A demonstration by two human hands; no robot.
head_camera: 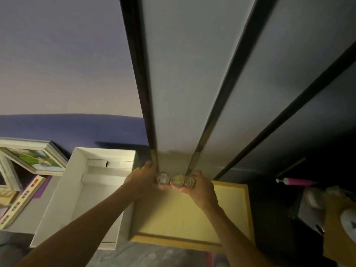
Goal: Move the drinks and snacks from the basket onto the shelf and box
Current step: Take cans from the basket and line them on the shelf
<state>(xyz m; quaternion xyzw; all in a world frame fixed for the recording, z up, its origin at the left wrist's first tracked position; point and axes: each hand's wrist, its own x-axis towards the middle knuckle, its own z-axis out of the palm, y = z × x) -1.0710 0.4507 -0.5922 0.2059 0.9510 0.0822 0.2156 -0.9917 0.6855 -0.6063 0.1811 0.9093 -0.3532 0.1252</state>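
Three drink cans (177, 180) with pale round tops stand side by side in a row, seen from above. My left hand (141, 177) presses against the left can and my right hand (200, 186) wraps the right can, so both hands squeeze the row between them. The cans are at the back of a yellow wooden shelf board (185, 212), right against the tall white shelf panels (181, 93). An open white cardboard box (81, 193) lies to the left of the yellow board. The basket is not in view.
Framed pictures (34, 158) and a patterned strip (21, 201) lie at the far left. A pink tube (296, 181) and a brown cardboard piece (339, 228) sit in the dark area at right. Dark vertical rails (227, 89) run up the shelf unit.
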